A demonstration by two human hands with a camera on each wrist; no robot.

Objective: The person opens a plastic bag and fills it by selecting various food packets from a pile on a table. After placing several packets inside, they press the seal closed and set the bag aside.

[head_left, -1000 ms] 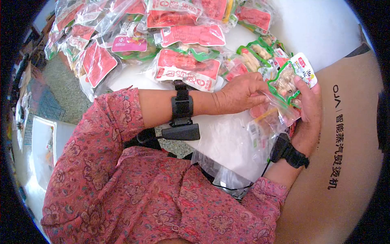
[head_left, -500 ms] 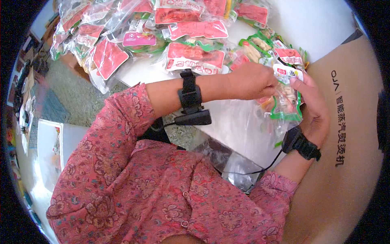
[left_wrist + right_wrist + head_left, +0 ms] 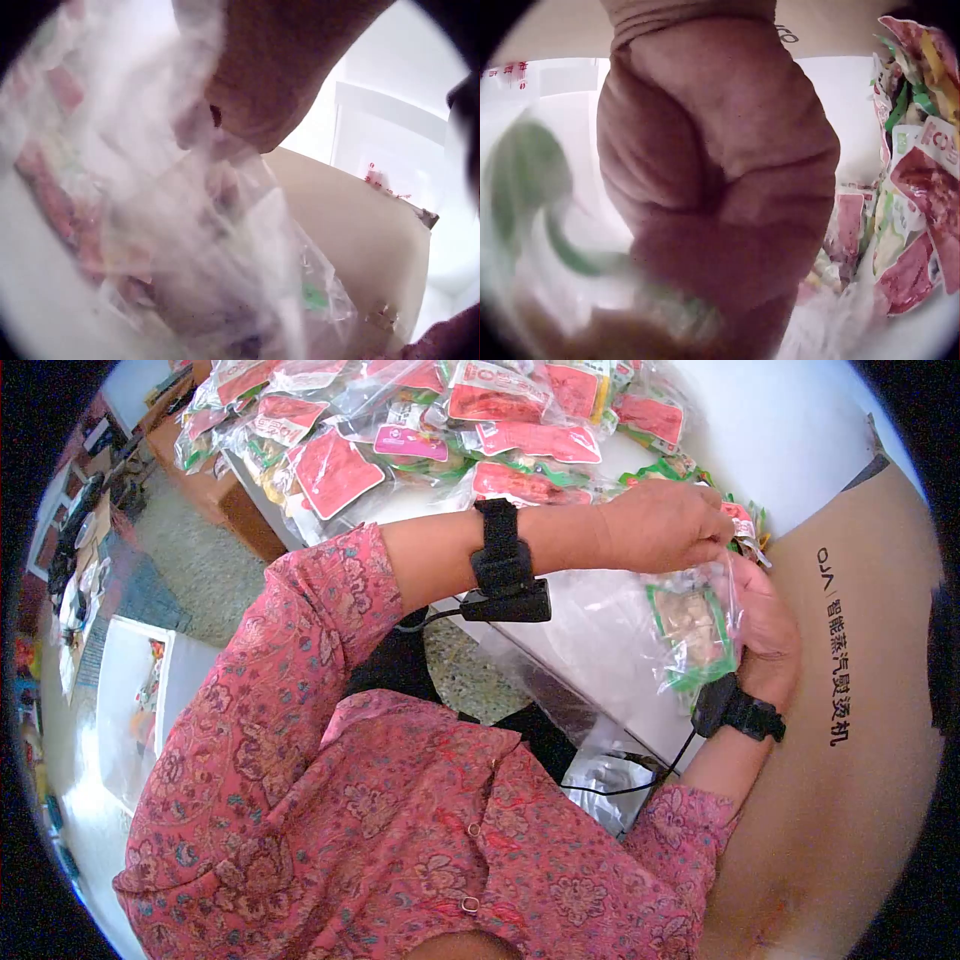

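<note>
Packet (image 3: 690,632) has dropped into the clear bag (image 3: 600,650). Keep your left hand's (image 3: 665,525) grip pinched on the bag's mouth and your right hand's (image 3: 770,625) curled round the packet.

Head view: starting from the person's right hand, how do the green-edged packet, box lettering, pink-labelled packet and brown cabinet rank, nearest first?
1. green-edged packet, inside the clear bag that the right hand holds.
2. box lettering, just to the hand's right.
3. pink-labelled packet, top of the view, left of centre.
4. brown cabinet, far left.
</note>
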